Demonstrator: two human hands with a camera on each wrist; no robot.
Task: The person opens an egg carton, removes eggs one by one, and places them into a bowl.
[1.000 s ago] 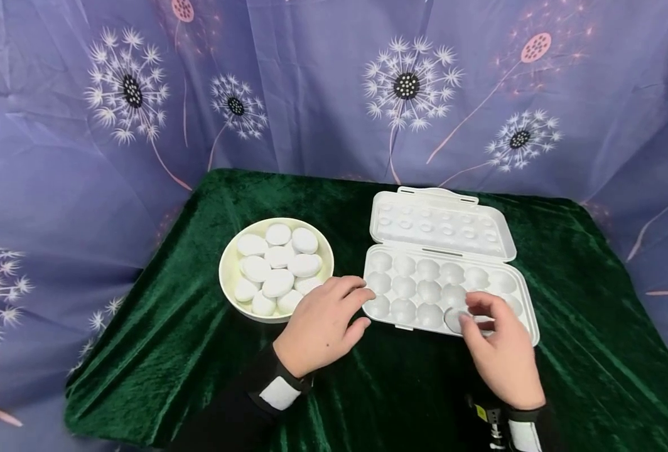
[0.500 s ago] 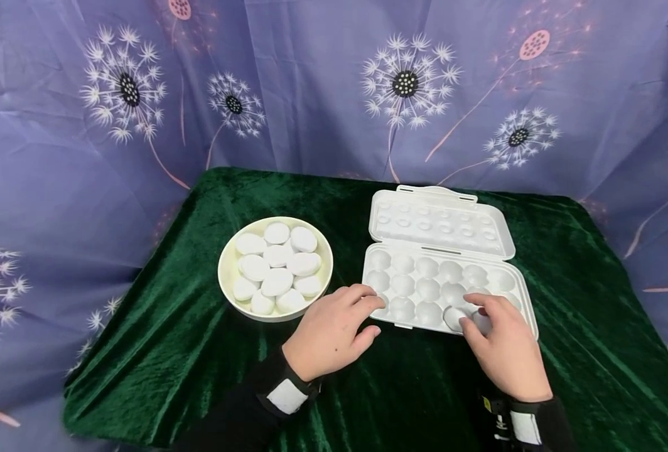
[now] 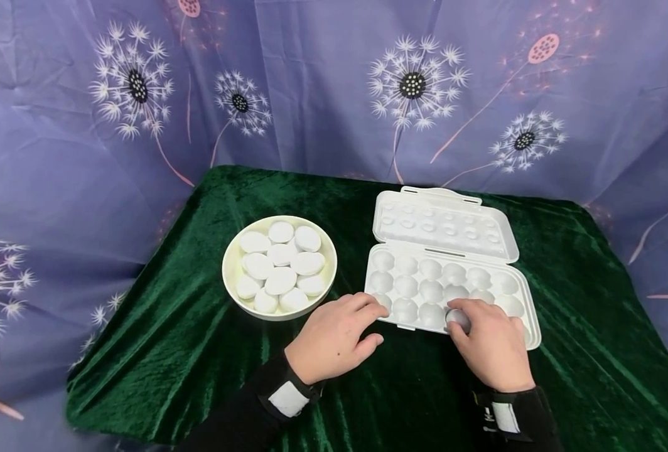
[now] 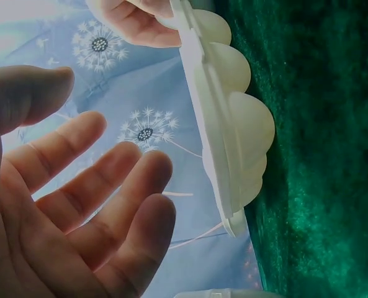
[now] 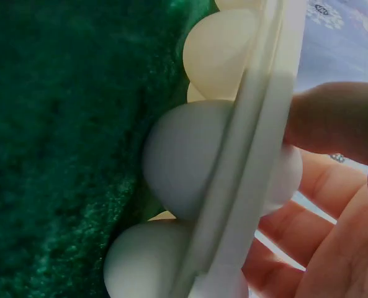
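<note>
A white plastic egg box (image 3: 452,254) lies with its lid folded back on the right of the table. My right hand (image 3: 495,342) is over its front row, thumb and fingers around a white egg (image 3: 458,320) that sits at a front cup. In the right wrist view that egg (image 5: 284,180) shows above the rim, with the thumb (image 5: 339,121) on one side and the fingers beyond it. My left hand (image 3: 336,336) is at the box's front left corner, fingers loosely bent and holding nothing; the left wrist view shows the bare palm (image 4: 53,211).
A cream bowl (image 3: 229,276) of several white eggs (image 3: 280,280) stands left of the box. Dark green velvet (image 3: 198,351) covers the table. A purple curtain (image 3: 323,81) with dandelion prints hangs behind.
My left hand has shifted right, from beside the bowl toward the box's corner. My right hand has moved slightly left, and its fingers now come closer around the egg.
</note>
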